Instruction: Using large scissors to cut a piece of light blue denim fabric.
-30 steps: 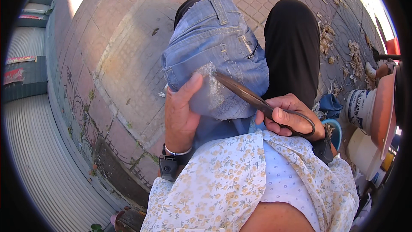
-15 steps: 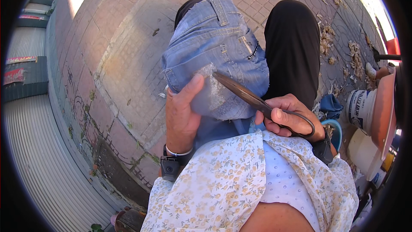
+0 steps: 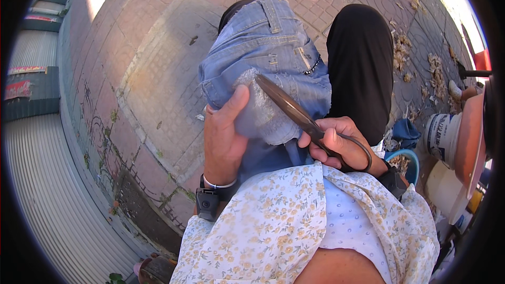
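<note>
Over my left thigh lies a piece of light-blue denim clothing [image 3: 247, 55] with a belt loop, seams and a dark beaded trim. A whitish, frayed patch [image 3: 264, 106] shows on its nearer part. My left hand [image 3: 225, 134] grips the denim at its left edge, thumb on top and the other fingers mostly hidden. In my right hand [image 3: 339, 139] is a pair of dark scissors [image 3: 288, 106], fingers around the looped handles. The blades look closed together and point up and left, their tips at the top of the frayed patch. Whether the tips touch the cloth I cannot tell.
My black-trousered right knee [image 3: 360, 63] rises beside the denim. At right stand a blue-rimmed basin [image 3: 412, 171], a white bucket [image 3: 443, 135] and an orange basin [image 3: 470, 137]. Dry scraps [image 3: 435, 73] litter the paving. A ribbed shutter [image 3: 58, 179] runs along the left.
My right hand has shifted slightly left, and the scissors now point more steeply upward, their tips a little farther up and left. The left hand keeps its hold on the denim.
</note>
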A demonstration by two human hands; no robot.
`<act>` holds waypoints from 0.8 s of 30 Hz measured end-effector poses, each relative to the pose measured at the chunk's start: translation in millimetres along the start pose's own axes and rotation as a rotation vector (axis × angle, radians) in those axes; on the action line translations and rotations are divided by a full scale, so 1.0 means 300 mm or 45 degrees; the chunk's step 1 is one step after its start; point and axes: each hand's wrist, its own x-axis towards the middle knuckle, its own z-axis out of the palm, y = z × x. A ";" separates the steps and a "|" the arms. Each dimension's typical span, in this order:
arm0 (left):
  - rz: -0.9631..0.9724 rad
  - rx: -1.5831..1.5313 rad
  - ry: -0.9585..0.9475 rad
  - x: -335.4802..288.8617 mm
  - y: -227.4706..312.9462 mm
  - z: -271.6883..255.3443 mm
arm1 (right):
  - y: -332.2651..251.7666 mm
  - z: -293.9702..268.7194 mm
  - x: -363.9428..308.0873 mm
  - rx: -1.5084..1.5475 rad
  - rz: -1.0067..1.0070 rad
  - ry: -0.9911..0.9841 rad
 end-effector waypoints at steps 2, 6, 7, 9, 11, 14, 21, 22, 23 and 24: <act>0.005 0.013 0.020 -0.001 0.004 0.001 | -0.001 0.006 0.005 0.019 -0.014 -0.002; 0.014 -0.031 -0.008 0.003 0.006 -0.006 | -0.022 0.014 0.011 -0.041 -0.007 0.016; 0.027 -0.030 0.015 0.002 0.007 -0.007 | -0.034 0.012 0.009 -0.112 0.004 0.019; 0.016 -0.022 0.013 -0.006 0.014 -0.008 | -0.057 -0.002 -0.003 -0.122 0.040 0.001; 0.000 -0.019 0.008 -0.005 0.009 -0.013 | -0.063 -0.011 -0.011 -0.132 0.080 -0.010; 0.021 -0.048 -0.003 -0.003 0.012 -0.014 | -0.074 -0.008 -0.013 -0.106 0.101 -0.021; 0.013 -0.028 -0.019 -0.014 0.015 -0.017 | -0.067 -0.003 -0.011 -0.085 0.117 -0.014; 0.007 -0.002 -0.045 -0.014 0.014 -0.022 | -0.064 -0.002 -0.009 -0.054 0.117 -0.001; 0.005 -0.003 -0.048 -0.011 0.009 -0.025 | -0.063 -0.001 -0.009 -0.054 0.116 0.003; 0.019 -0.003 -0.055 -0.012 0.008 -0.027 | -0.063 0.002 -0.007 -0.047 0.122 0.004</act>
